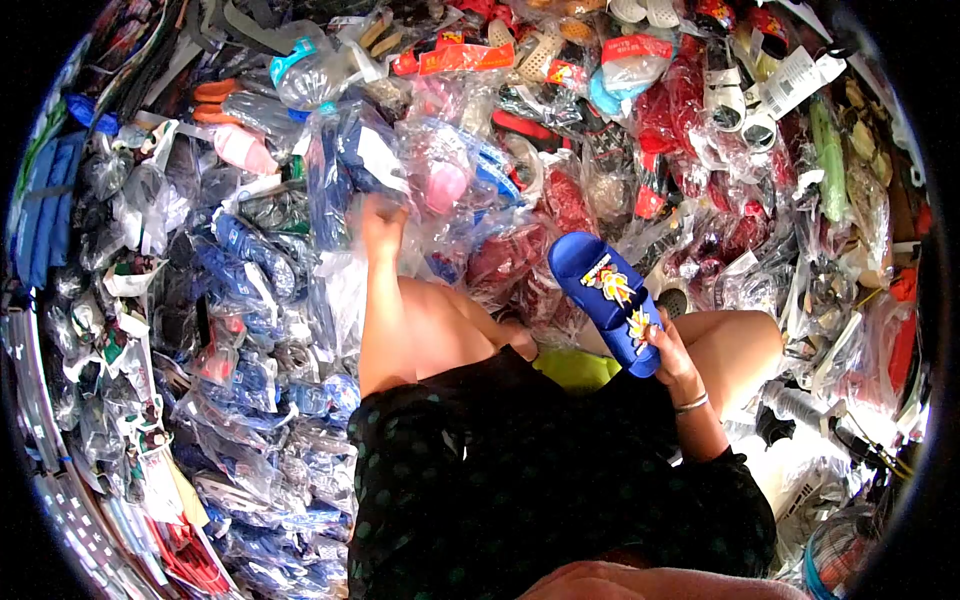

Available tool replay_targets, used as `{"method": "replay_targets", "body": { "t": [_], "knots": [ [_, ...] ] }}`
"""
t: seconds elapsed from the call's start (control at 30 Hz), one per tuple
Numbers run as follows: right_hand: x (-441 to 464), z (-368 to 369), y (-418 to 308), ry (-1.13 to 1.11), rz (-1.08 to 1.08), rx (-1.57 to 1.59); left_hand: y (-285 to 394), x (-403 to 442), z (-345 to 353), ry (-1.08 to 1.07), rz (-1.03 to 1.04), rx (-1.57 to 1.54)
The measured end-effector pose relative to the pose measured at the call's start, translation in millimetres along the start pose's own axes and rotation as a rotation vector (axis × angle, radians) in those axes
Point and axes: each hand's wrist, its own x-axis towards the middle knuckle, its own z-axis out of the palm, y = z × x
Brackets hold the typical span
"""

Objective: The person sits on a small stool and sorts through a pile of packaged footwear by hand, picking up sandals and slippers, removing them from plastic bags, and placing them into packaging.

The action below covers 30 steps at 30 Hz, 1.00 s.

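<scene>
My right hand [674, 352] grips a blue slipper [585, 262] by its lower end, tilted up to the left above my lap. Yellow, white and orange prints decorate its upper side. A bracelet circles that wrist. On the other side, my left arm stretches forward into the pile. My left hand [384, 222] appears closed on a clear plastic bag [345, 265], though its fingers are partly hidden. Just beyond it lies a dark blue bagged item with a white label [382, 158]. Pink-and-blue bagged footwear [445, 185] is to its right.
Bagged footwear surrounds me: blue pairs [250, 250] on the left, red ones [515, 258] ahead, white sandals [725, 105] at upper right. A white tag [795, 82] sticks up there. Blue flat pieces [45, 210] stand at the left edge. My bent knees are between my arms.
</scene>
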Motion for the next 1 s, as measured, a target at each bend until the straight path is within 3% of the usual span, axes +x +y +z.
{"method": "replay_targets", "body": {
  "t": [0.07, 0.23, 0.4, 0.43, 0.47, 0.57, 0.63, 0.67, 0.7, 0.77, 0.8, 0.87, 0.93, 0.97, 1.0],
  "knots": [
    [1, -4, 0, -0.001, -0.013, -0.001, -17, 1, 17, -0.565, -0.416, -0.665],
    [14, 9, 18, -0.080, -0.017, 0.316, 122, -47, -23, -0.369, -0.334, -1.047],
    [55, 38, 25, -0.034, -0.056, 0.501, 177, -136, -28, -0.324, -0.513, -1.515],
    [64, 40, 28, 0.098, -0.045, 0.518, 170, -153, -26, -0.368, -0.501, -1.625],
    [69, 40, 23, 0.105, -0.054, 0.480, 153, -165, -28, -0.523, -0.517, -1.434],
    [68, 44, 0, 0.107, -0.114, 0.366, 153, -153, -59, -0.675, -0.202, -0.704],
    [65, 50, -14, 0.108, -0.169, 0.294, 156, -151, -69, -0.472, 0.365, -0.087],
    [62, 55, -18, 0.139, -0.184, 0.239, 169, -152, -74, -0.673, 0.464, 0.074],
    [59, 59, -18, 0.169, -0.195, 0.182, 183, -155, -73, -0.747, 0.528, -0.018],
    [55, 71, -16, 0.190, -0.147, 0.324, 198, -159, -54, -0.657, 0.541, -0.233],
    [54, 75, -18, 0.185, -0.159, 0.357, 198, -153, -38, -0.467, 0.587, -0.266],
    [52, 71, -20, 0.170, -0.171, 0.441, 195, -140, -22, -0.679, 0.160, -0.289],
    [47, 50, -17, 0.230, -0.206, 0.427, 174, -137, 16, -0.391, 0.011, -0.656],
    [43, 40, -19, 0.255, -0.289, 0.372, 164, -128, 22, -0.584, -0.367, -0.863],
    [35, 33, -26, 0.279, -0.332, 0.282, 169, -116, 18, -0.604, -0.585, -1.087]
  ]
}}
